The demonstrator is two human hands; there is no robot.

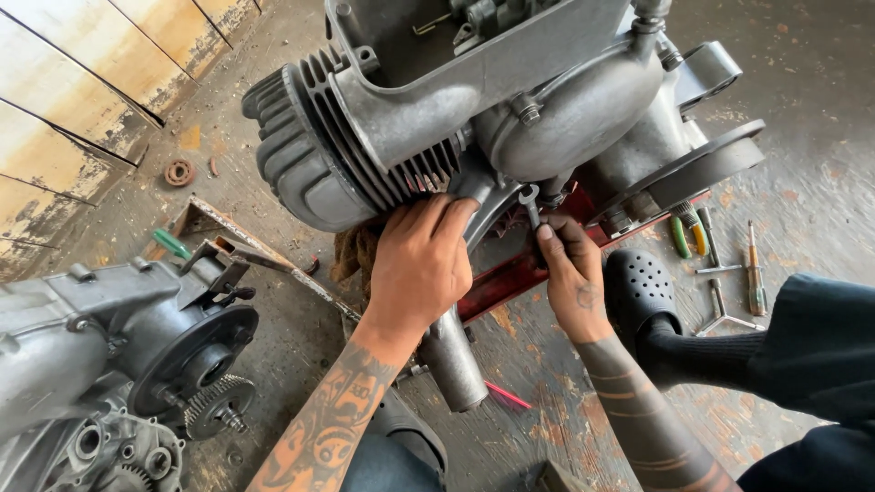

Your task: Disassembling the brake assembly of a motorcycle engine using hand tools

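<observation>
A large grey engine (pixel 474 100) with a finned cylinder (pixel 310 155) stands on a red metal stand (pixel 515 273) on the floor. My left hand (pixel 421 264) presses against the engine's underside, just above a grey exhaust pipe (pixel 453 360) that slants down toward me. My right hand (pixel 574 278) grips a small open-ended spanner (pixel 531 205), its jaw up against a fitting under the engine case. Both forearms are tattooed.
A second engine (pixel 100 364) with an exposed gear lies at lower left. Several hand tools (pixel 720 273), among them screwdrivers and a T-wrench, lie on the floor at right beside my black perforated clog (pixel 638 287). A green-handled tool (pixel 170 242) and a rusty ring (pixel 179 171) lie at left near the wall.
</observation>
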